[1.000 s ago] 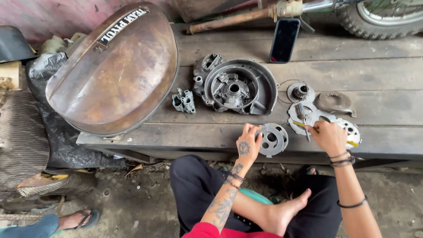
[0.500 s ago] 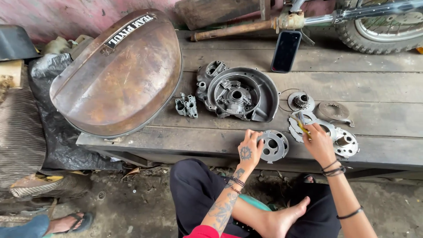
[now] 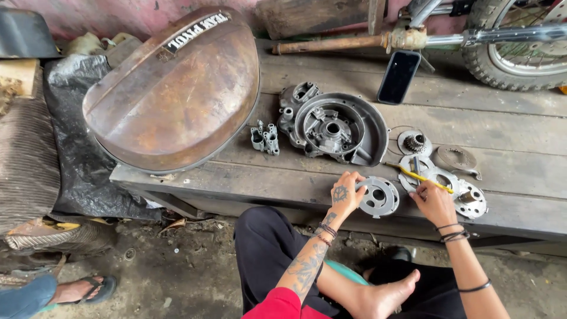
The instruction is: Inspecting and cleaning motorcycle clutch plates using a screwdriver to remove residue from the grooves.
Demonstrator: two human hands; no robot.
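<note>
My left hand (image 3: 344, 195) grips the left edge of a round grey metal plate (image 3: 381, 198) with cut-outs, which lies on the wooden bench (image 3: 266, 177) near its front edge. Just to the right of that plate, my right hand (image 3: 435, 202) holds a thin yellow-handled tool (image 3: 420, 176) that slants up to the left over a second perforated disc (image 3: 440, 178). A third disc (image 3: 471, 202) with a hub lies under my right hand's far side.
Behind the discs lie a small gear (image 3: 414, 142), a brown ring disc (image 3: 455, 158), a grey engine cover (image 3: 339, 127) and a small grey casting (image 3: 265, 139). A rusty domed panel (image 3: 177, 100), a phone (image 3: 398, 77), a rusty pipe (image 3: 331, 45) and a motorcycle wheel (image 3: 514, 47) stand farther off. Another person's sandalled foot (image 3: 82, 289) is at bottom left.
The view has drifted a little. My left hand stays on the round plate, and my right hand with the yellow tool has moved slightly toward me.
</note>
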